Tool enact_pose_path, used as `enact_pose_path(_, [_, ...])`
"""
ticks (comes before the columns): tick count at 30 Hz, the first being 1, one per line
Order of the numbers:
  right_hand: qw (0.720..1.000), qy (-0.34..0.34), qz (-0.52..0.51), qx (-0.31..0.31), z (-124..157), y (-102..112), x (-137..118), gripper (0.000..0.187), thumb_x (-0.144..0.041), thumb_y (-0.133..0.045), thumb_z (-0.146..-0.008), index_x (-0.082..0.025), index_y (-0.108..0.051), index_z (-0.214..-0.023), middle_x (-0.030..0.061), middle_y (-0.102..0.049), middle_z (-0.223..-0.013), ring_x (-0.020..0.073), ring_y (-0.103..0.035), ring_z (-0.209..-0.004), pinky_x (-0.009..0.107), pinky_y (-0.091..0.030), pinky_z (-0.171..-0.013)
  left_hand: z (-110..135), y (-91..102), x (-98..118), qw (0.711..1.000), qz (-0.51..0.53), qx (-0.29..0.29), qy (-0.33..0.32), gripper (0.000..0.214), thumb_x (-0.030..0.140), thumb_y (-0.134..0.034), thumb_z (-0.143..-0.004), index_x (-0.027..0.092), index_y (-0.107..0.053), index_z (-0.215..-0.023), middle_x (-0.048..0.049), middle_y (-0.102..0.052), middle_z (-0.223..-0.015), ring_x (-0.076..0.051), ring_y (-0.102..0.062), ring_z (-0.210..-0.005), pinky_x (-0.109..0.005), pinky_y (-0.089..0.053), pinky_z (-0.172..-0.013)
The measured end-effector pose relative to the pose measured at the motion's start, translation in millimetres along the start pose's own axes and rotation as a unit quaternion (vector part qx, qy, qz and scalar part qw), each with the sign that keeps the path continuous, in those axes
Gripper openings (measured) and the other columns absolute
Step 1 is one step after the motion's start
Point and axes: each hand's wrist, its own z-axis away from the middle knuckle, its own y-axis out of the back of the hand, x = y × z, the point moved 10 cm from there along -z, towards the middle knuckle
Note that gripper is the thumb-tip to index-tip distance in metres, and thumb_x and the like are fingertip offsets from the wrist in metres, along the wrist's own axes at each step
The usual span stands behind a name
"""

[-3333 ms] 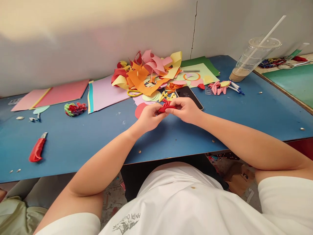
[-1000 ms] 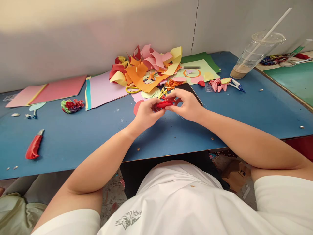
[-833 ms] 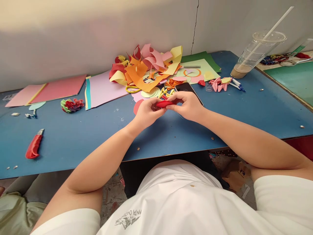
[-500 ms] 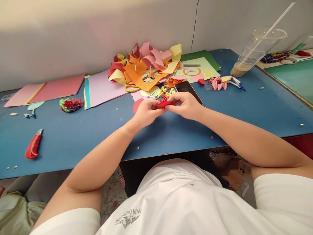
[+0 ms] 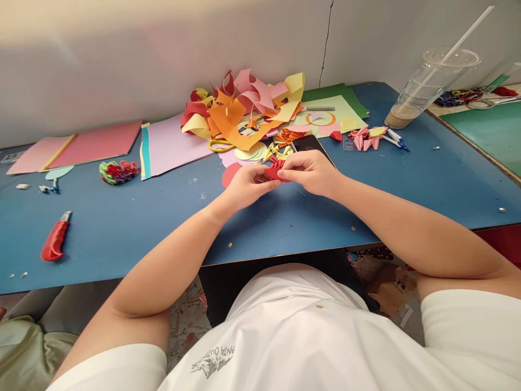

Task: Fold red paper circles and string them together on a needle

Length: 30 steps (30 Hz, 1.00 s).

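Between my two hands is a small piece of red paper [image 5: 275,172], partly covered by the fingers. My left hand [image 5: 249,187] pinches its left side, and my right hand [image 5: 312,172] grips the right side with thumb and fingertips. Right behind it lie folded red paper pieces [image 5: 277,162] and folded yellow ones [image 5: 272,150]. A flat red paper circle [image 5: 230,175] rests beside my left hand, with pale yellow circles [image 5: 250,153] farther back. Beyond my right hand a dark phone [image 5: 308,143] is partly hidden.
On the blue table [image 5: 163,222] a red utility knife [image 5: 56,239] lies at left. Paper scraps [image 5: 240,117] are heaped against the wall, with yellow-handled scissors [image 5: 220,145] in front. A plastic cup with a straw [image 5: 427,81] stands at right, near pink folded pieces [image 5: 363,139].
The red paper is tilted differently, showing more of its flat face. My hands have shifted slightly to the right, still holding it, and a thin line shows below my right hand.
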Motion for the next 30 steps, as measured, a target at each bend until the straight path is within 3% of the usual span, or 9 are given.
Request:
enact_pose_path(6, [0.999, -0.029, -0.032, 0.029, 0, 0, 8, 0.045, -0.062, -0.089, -0.091, -0.020, -0.077, -0.080, 0.0029, -0.069, -0.076, 0.0178, -0.057, -0.072, 0.035, -0.045, -0.069, 5, 6.5, 5, 0.996, 0.077, 0.034, 0.042, 0.036, 0.045, -0.107, -0.071, 0.018, -0.094, -0.092, -0.0058, -0.086, -0.092, -0.018, -0.071, -0.086, -0.034, -0.058, -0.084])
enact_pose_path(11, [0.998, -0.031, -0.045, 0.020, -2, -2, 16, 0.040, -0.058, -0.086, -0.092, -0.021, -0.074, -0.081, 0.0012, -0.065, -0.075, 0.0166, -0.056, -0.070, 0.035, -0.045, -0.067, 5, 18.6, 9, 0.989, 0.107, 0.083, 0.052, 0.035, 0.045, -0.107, -0.071, 0.022, -0.097, -0.096, -0.0040, -0.086, -0.089, -0.015, -0.065, -0.081, -0.031, -0.054, -0.079])
enact_pose_path(16, [0.997, -0.030, -0.035, 0.056, -2, 7, 20, 0.036, -0.055, -0.088, -0.091, -0.020, -0.079, -0.093, 0.0041, -0.075, -0.087, 0.0185, -0.065, -0.076, 0.037, -0.053, -0.073, 3, 16.7, -2, 0.987, 0.112, 0.083, 0.079, 0.041, 0.050, -0.109, -0.071, 0.021, -0.095, -0.095, -0.0051, -0.086, -0.092, -0.014, -0.067, -0.081, -0.031, -0.054, -0.078])
enact_pose_path(22, [0.998, -0.030, -0.028, 0.057, -2, 5, 24, 0.044, -0.063, -0.087, -0.096, -0.019, -0.081, -0.096, 0.0051, -0.075, -0.085, 0.0176, -0.063, -0.071, 0.037, -0.052, -0.069, 4, 17.8, -7, 0.978, 0.166, 0.094, 0.088, 0.048, 0.059, -0.111, -0.074, 0.018, -0.088, -0.086, -0.0065, -0.085, -0.091, -0.014, -0.070, -0.082, -0.029, -0.057, -0.080])
enact_pose_path(30, [0.998, -0.005, -0.012, 0.065, -2, 9, 15, 0.057, -0.076, -0.088, -0.096, -0.020, -0.081, -0.101, 0.0084, -0.081, -0.099, 0.0214, -0.066, -0.084, 0.040, -0.054, -0.079, 4, 6.4, -7, 0.976, 0.193, 0.046, 0.092, 0.058, 0.070, -0.109, -0.076, 0.019, -0.088, -0.094, -0.0063, -0.085, -0.099, -0.014, -0.072, -0.084, -0.030, -0.059, -0.081])
